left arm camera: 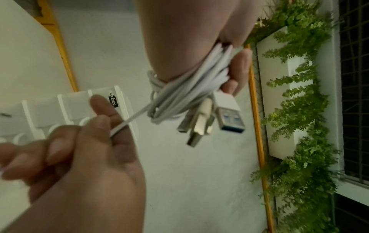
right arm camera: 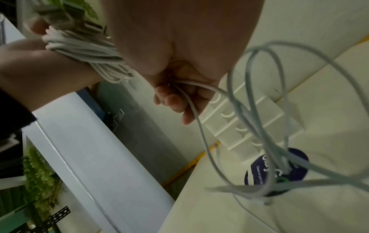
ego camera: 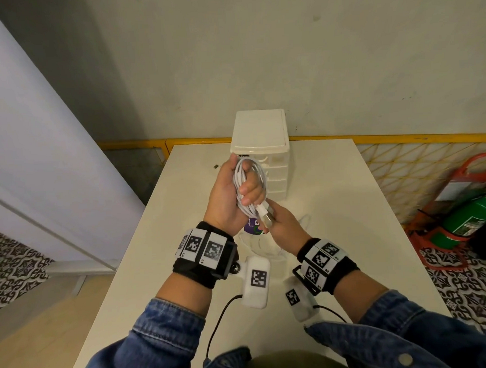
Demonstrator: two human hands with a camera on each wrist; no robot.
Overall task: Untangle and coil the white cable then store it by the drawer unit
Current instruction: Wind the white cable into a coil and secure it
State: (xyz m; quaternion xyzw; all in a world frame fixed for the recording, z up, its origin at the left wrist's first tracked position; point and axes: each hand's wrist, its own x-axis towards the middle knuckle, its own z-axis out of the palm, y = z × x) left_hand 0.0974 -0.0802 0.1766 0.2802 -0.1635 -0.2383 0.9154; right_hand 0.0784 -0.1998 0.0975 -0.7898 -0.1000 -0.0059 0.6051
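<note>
The white cable (ego camera: 246,183) is wound in several loops round my left hand (ego camera: 225,195), which grips the bundle above the table. In the left wrist view the coil (left arm camera: 185,93) ends in a bunch of USB plugs (left arm camera: 221,116) hanging under my fingers. My right hand (ego camera: 284,226) sits just below and pinches the free strand (left arm camera: 127,123) leading out of the coil. The rest of the cable (right arm camera: 257,110) hangs in loose loops down to the table. The white drawer unit (ego camera: 259,144) stands at the table's far edge, right behind my hands.
A round purple disc (right arm camera: 259,171) lies on the white table (ego camera: 333,208) under the loose loops. A yellow rail (ego camera: 400,138) runs behind the table. A green fire extinguisher (ego camera: 469,220) in a red stand is on the floor at right.
</note>
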